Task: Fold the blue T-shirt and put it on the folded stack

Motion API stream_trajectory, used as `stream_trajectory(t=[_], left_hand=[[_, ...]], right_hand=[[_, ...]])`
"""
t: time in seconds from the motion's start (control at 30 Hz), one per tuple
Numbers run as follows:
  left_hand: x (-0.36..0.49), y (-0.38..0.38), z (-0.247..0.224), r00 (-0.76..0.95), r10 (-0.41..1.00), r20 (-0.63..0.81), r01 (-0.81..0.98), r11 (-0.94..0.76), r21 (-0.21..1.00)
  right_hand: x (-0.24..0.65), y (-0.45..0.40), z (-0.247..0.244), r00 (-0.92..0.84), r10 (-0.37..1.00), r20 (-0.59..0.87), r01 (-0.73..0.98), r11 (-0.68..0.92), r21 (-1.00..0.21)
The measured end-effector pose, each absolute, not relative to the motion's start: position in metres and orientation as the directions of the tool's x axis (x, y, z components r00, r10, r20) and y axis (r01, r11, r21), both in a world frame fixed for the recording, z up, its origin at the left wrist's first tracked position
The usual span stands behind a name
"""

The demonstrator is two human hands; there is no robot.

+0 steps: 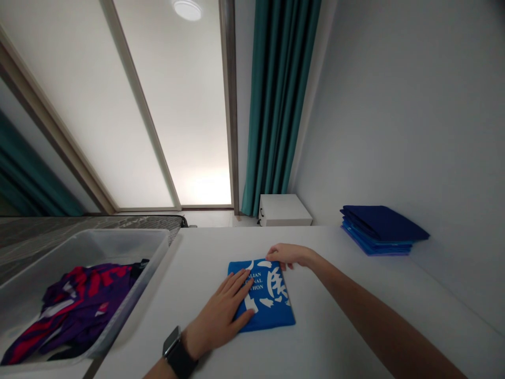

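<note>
A folded blue shirt [272,315] with white lettering and large white characters lies on the white table [323,342] in front of me. My left hand [229,308] rests palm down on its left part, fingers stretched out, covering some of the print. At the far right corner of the shirt, my right hand [284,255] has its thumb and fingers closed on the edge. The fingertips there are partly hidden. A dark watch [178,350] is on my left wrist.
A clear plastic bin [160,239] with crumpled purple and red clothes [90,300] stands at the left. On the right, a stack of folded blue clothes [381,226] sits by the wall. Beyond the table are a small white cabinet [284,208] and a teal curtain [280,105].
</note>
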State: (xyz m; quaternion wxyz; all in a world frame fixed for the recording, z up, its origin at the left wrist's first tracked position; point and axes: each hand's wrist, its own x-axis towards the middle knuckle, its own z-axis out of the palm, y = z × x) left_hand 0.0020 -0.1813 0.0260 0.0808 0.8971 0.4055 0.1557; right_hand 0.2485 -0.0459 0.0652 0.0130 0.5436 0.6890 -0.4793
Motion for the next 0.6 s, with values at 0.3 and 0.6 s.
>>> stream_trajectory(t=[0.3,0.6], left_hand=[[0.000,-0.184,0.027,0.612,0.761,0.217,0.698,-0.648,0.303],[0.015,-0.103,0.075,0.566,0.822,0.064,0.693,-0.517,0.502]], right_hand=[[0.231,-0.034,0.072,-0.498,0.530,-0.686,0.757,-0.121,-0.643],[0.237,-0.044,0.089,-0.609,0.588,-0.532,0.639,-0.035,-0.769]])
